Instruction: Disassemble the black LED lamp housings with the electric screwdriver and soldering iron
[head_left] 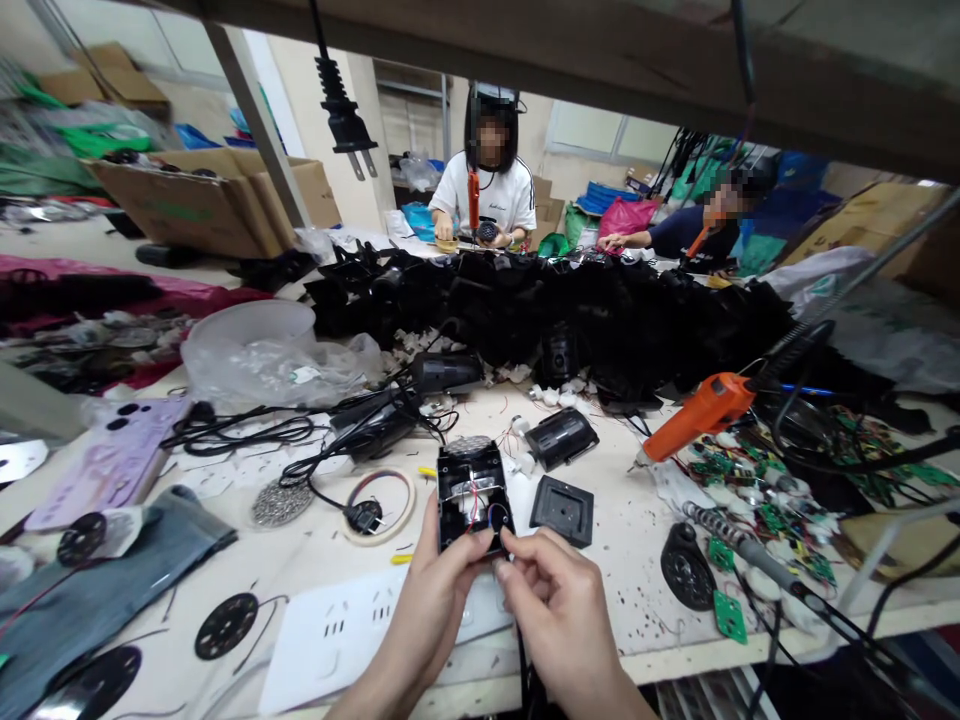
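An opened black plastic housing [474,478] with a white part and thin red and blue wires inside is held up over the bench. My left hand [442,590] is closed round its left side and near end, thumb on top. At the near right corner, my right hand [559,600] pinches with thumb and forefinger; what lies between those fingertips is too small to make out. A black cord hangs below the hands. Just beyond the right hand lies a square black plastic cover [562,510], and a ribbed black shell [561,438] lies farther back.
An orange electric screwdriver [701,415] hangs at right above green circuit boards [750,465]. A white power strip [330,640], a tape roll [381,505] and a pile of screws [281,502] lie at left. Black parts [525,300] are heaped behind. Two people work opposite.
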